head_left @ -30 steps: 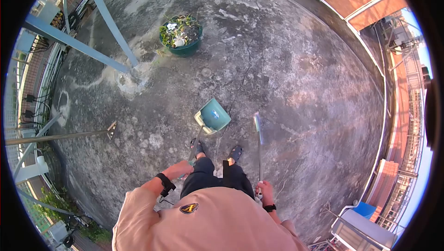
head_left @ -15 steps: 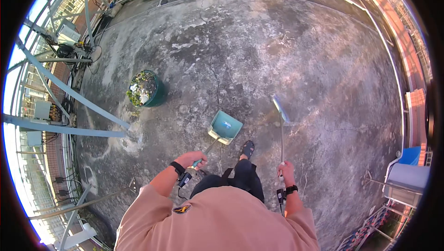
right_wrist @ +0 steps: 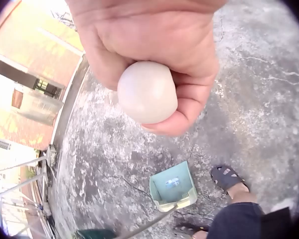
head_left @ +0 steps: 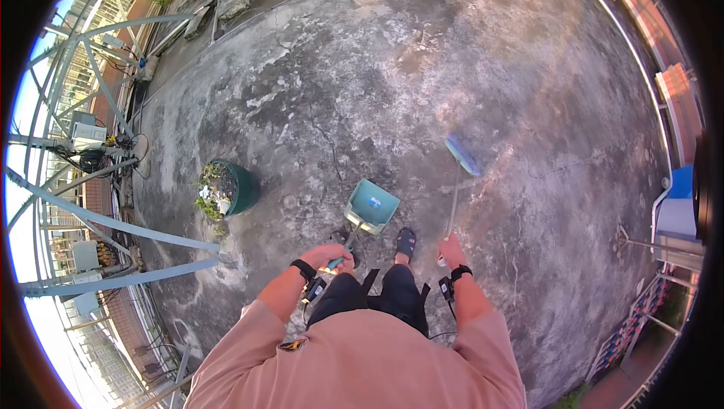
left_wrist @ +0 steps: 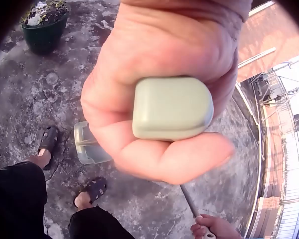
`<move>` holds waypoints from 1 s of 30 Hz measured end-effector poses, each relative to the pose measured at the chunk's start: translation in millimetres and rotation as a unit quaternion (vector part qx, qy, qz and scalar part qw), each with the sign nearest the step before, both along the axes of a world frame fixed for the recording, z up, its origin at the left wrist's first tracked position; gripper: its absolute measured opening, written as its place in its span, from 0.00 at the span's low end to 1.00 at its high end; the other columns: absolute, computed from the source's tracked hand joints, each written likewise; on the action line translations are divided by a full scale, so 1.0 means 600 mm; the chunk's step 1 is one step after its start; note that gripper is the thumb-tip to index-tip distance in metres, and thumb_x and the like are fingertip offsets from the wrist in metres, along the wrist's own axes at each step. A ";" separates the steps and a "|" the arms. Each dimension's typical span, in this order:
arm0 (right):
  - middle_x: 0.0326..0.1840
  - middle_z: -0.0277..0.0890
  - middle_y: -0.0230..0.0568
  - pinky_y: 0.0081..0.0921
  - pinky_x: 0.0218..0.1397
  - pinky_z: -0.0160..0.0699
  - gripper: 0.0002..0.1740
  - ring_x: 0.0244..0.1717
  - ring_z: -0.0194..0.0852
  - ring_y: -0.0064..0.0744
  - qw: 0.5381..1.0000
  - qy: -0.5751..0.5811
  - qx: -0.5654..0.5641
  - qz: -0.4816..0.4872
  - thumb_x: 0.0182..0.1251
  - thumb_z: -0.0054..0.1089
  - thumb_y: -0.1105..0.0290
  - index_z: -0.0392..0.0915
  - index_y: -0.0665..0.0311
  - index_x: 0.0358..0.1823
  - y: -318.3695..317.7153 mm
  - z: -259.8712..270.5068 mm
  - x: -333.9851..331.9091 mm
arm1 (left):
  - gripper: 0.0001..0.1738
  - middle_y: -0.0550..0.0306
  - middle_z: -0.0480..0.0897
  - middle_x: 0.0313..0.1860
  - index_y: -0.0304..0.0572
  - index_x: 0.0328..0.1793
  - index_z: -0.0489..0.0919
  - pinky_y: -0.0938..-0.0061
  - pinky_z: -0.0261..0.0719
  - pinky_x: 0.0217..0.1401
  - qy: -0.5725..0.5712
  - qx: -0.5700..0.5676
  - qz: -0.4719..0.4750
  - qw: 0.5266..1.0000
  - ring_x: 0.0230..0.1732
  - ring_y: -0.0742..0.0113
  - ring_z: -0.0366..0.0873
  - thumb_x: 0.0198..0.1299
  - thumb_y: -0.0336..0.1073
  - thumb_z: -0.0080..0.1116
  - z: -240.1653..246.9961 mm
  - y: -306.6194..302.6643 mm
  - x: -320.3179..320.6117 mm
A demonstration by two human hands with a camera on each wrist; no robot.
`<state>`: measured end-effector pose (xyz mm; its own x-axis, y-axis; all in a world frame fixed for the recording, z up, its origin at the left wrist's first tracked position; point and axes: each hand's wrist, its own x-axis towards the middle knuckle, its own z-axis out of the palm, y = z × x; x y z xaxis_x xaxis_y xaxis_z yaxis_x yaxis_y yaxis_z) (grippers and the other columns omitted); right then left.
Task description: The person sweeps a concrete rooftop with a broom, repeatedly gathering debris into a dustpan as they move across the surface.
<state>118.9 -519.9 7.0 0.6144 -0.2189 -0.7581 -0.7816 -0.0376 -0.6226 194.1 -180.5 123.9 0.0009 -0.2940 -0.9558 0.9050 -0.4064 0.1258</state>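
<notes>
My left hand [head_left: 328, 256] grips the handle of a long-handled dustpan; its pale green handle end [left_wrist: 172, 108] sticks out of the curled fingers in the left wrist view. The teal dustpan [head_left: 382, 199], with a cream back edge, sits low over the concrete just ahead of my feet. A small white and blue scrap [head_left: 374, 202] lies inside. In my right hand [head_left: 452, 252] is a broom's grey stick [head_left: 454, 209], whose rounded white end [right_wrist: 148, 93] shows in the right wrist view. The blurred blue broom head [head_left: 462, 156] lies forward and right of the dustpan.
A green planter [head_left: 243, 186] with plants and pale litter stands to the left. Beyond it are blue-grey metal struts [head_left: 151, 229] and cables. Stained, cracked concrete [head_left: 362, 70] spreads ahead. A blue and grey object [head_left: 679, 209] is by the right edge.
The head view has turned, so the planter sits farther left. The broom has swung forward and outward from beside the dustpan. Both hands have come forward, still gripping their handles.
</notes>
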 end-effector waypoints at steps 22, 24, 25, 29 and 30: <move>0.18 0.66 0.33 0.22 0.14 0.64 0.38 0.13 0.64 0.23 0.998 0.032 0.048 -0.008 0.51 0.53 0.78 0.49 0.67 0.64 0.140 0.203 0.058 | 0.10 0.62 0.67 0.20 0.31 0.38 0.68 0.86 0.64 0.15 0.174 -0.185 0.401 0.880 0.17 0.78 0.65 0.58 0.33 0.47 -0.065 0.116 0.026; 0.18 0.66 0.33 0.22 0.14 0.64 0.39 0.13 0.65 0.23 1.000 0.014 0.025 0.012 0.49 0.54 0.79 0.48 0.67 0.65 0.111 0.154 0.105 | 0.08 0.62 0.67 0.22 0.31 0.37 0.67 0.89 0.62 0.13 0.169 -0.145 0.397 0.891 0.18 0.80 0.64 0.60 0.31 0.45 -0.038 0.112 0.043; 0.19 0.66 0.34 0.22 0.13 0.64 0.42 0.13 0.64 0.23 0.999 0.007 0.012 0.038 0.49 0.55 0.79 0.44 0.65 0.67 0.097 0.127 0.130 | 0.08 0.62 0.67 0.22 0.31 0.37 0.67 0.89 0.62 0.13 0.168 -0.142 0.402 0.889 0.18 0.80 0.64 0.60 0.31 0.45 -0.051 0.116 0.042; 0.20 0.68 0.35 0.22 0.13 0.65 0.47 0.13 0.64 0.24 0.999 0.004 0.011 0.040 0.47 0.55 0.81 0.38 0.64 0.69 0.095 0.053 0.184 | 0.08 0.64 0.65 0.22 0.37 0.31 0.64 0.90 0.60 0.12 0.258 -0.270 0.430 0.822 0.17 0.81 0.62 0.61 0.32 0.43 -0.076 0.129 0.049; 0.20 0.68 0.35 0.22 0.13 0.65 0.47 0.13 0.64 0.24 0.999 0.005 0.015 0.040 0.47 0.55 0.81 0.38 0.64 0.69 0.108 0.041 0.181 | 0.09 0.64 0.64 0.22 0.39 0.29 0.63 0.90 0.59 0.11 0.259 -0.278 0.425 0.822 0.16 0.82 0.60 0.61 0.32 0.43 -0.071 0.130 0.053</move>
